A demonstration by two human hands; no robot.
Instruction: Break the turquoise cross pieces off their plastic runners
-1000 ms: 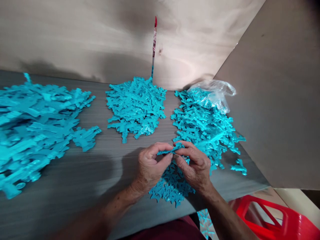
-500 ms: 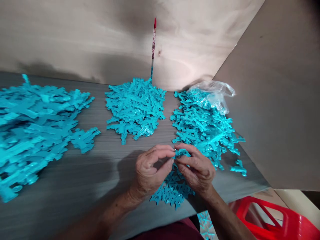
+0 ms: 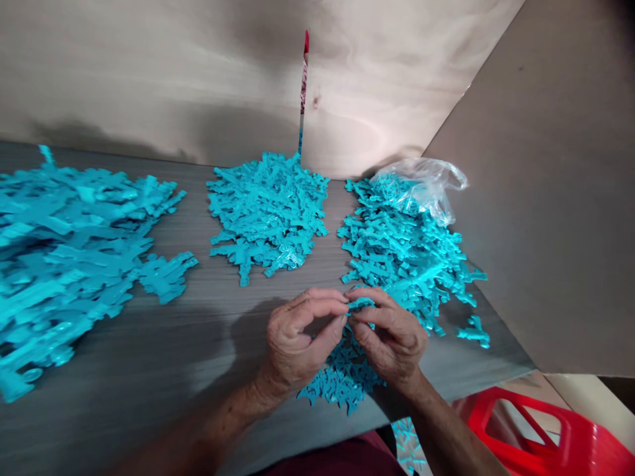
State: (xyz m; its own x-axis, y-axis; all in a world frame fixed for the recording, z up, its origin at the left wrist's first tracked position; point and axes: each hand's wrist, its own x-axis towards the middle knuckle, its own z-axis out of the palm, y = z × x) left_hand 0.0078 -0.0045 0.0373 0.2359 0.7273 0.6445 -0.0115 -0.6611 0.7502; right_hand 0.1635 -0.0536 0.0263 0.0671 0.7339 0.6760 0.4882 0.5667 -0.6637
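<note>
Between my two hands is a small turquoise piece (image 3: 361, 304), partly covered by fingers. My left hand (image 3: 307, 330) pinches its left end with thumb and fingertips. From the other side, my right hand (image 3: 389, 330) has its fingers closed on the same piece. Below the hands lies a heap of small turquoise pieces (image 3: 340, 383), partly hidden by them. Just beyond the right hand spreads a pile of turquoise parts (image 3: 407, 251).
A large turquoise pile (image 3: 74, 244) covers the table's left side, another (image 3: 270, 211) the middle. A clear plastic bag (image 3: 421, 182) tops the right pile. A thin red-tipped strip (image 3: 303, 92) stands at the back panel. A red plastic object (image 3: 570, 430) is lower right.
The turquoise piece between my fingertips has tilted slightly and looks flatter. Both hands stay almost in place, still pinched together.
</note>
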